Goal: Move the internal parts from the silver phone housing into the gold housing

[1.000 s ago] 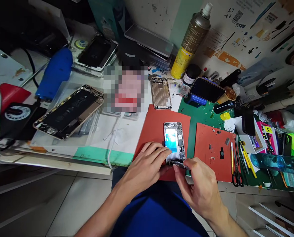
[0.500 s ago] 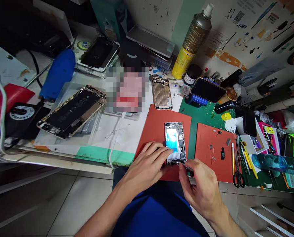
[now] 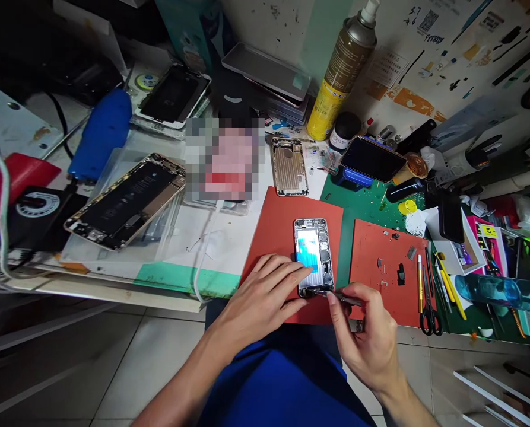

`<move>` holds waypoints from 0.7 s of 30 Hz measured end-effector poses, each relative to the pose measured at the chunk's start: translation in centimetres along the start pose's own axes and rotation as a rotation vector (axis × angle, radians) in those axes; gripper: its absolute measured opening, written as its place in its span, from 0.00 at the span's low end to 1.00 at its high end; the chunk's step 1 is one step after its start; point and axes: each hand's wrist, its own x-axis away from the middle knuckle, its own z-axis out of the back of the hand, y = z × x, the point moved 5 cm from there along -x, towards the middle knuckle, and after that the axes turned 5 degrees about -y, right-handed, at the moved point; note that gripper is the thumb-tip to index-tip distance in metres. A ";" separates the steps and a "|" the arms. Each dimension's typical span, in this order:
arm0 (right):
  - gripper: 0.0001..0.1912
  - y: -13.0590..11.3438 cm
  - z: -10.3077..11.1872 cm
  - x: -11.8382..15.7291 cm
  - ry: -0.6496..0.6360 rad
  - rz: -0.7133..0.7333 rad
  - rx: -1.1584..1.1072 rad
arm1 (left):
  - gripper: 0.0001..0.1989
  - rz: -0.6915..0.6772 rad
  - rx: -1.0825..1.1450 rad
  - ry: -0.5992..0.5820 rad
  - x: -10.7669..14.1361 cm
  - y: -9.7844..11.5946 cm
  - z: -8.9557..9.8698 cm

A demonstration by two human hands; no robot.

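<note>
An opened phone housing (image 3: 323, 270) lies on a reddish-brown mat, showing a ribbed metal inside with a bright bluish patch and circuit parts along its right side. My left hand (image 3: 269, 290) holds it at the lower left, fingers stretched together over the edge and a fingertip on the ribbed inside. Its thumb is by the bottom corner. Between the thumb and fingers of my right hand (image 3: 369, 329) is a thin dark metal tool (image 3: 347, 299), its pointed tip at the housing's bottom edge. Whether that tip grips anything is too small to tell.
Small parts (image 3: 400, 274) lie on a second reddish mat (image 3: 367, 249) to the right, beside scissors (image 3: 430, 323) and brushes. Another phone housing (image 3: 289, 167) lies behind, near a spray can (image 3: 342, 71). At left are an opened phone (image 3: 126, 201) and a white cable (image 3: 205, 255).
My right hand has shifted slightly right and turned, so more of the tool shows. My left thumb now shows at the housing's bottom corner. The whole view has moved a little.
</note>
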 end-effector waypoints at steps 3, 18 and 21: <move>0.10 1.7 0.6 0.9 0.130 -0.217 -0.171 | 0.21 -0.005 0.028 0.005 0.1 -0.1 0.2; 0.18 5.3 -0.3 2.8 0.292 -0.654 -0.840 | 0.06 -0.069 0.115 0.050 -2.0 2.6 0.3; 0.16 5.7 0.8 4.2 0.351 -0.655 -0.838 | 0.07 -0.100 0.109 0.023 -2.8 3.1 0.0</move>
